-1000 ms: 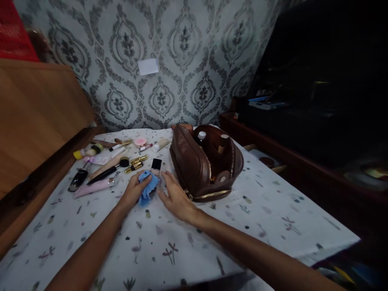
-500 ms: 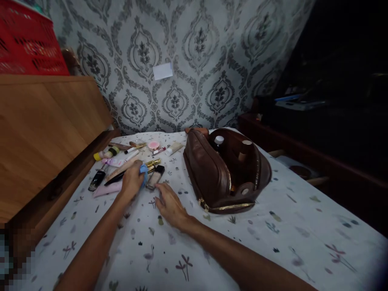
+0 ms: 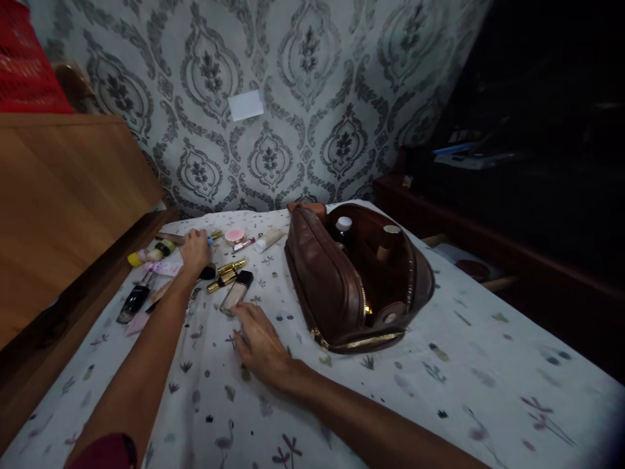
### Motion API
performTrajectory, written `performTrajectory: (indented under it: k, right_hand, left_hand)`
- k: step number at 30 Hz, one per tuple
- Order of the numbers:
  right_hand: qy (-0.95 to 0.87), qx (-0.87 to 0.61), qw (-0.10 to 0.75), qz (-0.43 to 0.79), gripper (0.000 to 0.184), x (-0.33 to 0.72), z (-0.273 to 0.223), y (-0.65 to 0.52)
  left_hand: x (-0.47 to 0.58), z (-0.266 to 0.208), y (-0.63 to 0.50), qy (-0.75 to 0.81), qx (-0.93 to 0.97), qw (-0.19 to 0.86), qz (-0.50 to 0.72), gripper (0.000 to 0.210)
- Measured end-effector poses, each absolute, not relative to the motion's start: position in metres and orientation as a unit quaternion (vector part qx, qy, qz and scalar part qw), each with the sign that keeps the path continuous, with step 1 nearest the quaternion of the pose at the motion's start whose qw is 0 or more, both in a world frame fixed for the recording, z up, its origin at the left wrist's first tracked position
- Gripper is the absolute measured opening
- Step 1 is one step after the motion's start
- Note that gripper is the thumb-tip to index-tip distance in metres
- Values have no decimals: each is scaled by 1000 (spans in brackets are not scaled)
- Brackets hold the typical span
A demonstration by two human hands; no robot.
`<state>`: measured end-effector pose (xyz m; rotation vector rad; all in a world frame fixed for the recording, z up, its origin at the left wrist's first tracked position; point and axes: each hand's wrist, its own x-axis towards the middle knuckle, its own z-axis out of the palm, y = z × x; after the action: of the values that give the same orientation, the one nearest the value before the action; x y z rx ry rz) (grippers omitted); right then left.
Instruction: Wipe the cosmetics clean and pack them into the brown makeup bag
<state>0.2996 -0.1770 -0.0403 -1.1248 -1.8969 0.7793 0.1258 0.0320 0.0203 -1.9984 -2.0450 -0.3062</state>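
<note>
My left hand (image 3: 195, 251) reaches to the back of the spread of cosmetics. Its fingers are closed, and a bit of a small blue item (image 3: 210, 241) shows at their right side; most of it is hidden. My right hand (image 3: 261, 342) rests low over the sheet, fingers apart, with the fingertips at the lower end of a foundation bottle (image 3: 236, 293) with a black cap. Gold lipstick tubes (image 3: 227, 273) lie just behind that bottle. A brown leather toiletry bag (image 3: 327, 280) stands unzipped to the right, holding a white-capped bottle (image 3: 344, 225) and a brown-capped bottle (image 3: 388, 241).
Around my left arm lie a dark bottle (image 3: 134, 303), a yellow-capped item (image 3: 139, 258), a pink compact (image 3: 235, 236) and a cream tube (image 3: 269, 239). A wooden cabinet (image 3: 73, 195) borders the left, a dark drawer unit (image 3: 439, 215) the right, and a patterned wall the back.
My left hand has moved away from me and left, from beside the gold tubes to the back cosmetics, the blue item moving along. My right hand stays by the foundation bottle. The view has shifted slightly.
</note>
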Motion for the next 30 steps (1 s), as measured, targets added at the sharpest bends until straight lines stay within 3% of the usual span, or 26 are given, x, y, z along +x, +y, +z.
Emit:
performTrajectory:
  k: [7,30]
  right_hand:
    - [-777,-418,382,276,50,302,-40,-177]
    - [-784,-411,383,263,34,301,-45,-173]
  left_hand:
    - [133,16,57,-693,-705,138,-63,44]
    - [138,17,61,-654,-737,171,-8,47]
